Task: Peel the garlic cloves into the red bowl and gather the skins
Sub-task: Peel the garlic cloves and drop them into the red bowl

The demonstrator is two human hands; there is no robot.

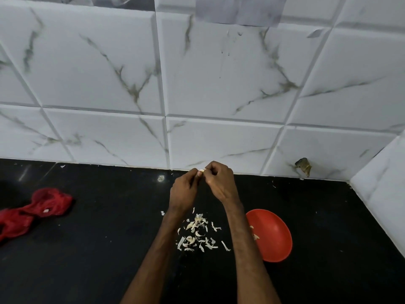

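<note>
Pinching a garlic clove (201, 171) between left hand (184, 191) and right hand (220, 183), I see few peeled cloves (255, 236) in the red bowl (276, 235); skins (197, 233) (ungathered) lie beside it.

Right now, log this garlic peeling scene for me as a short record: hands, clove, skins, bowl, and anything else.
hands: left hand and right hand raised together above the counter
held: garlic clove pinched between both hands
peelings: skins scattered on the black counter between the forearms
bowl: red bowl right of the skins, pale pieces inside
other: red mesh bag, far left
</note>
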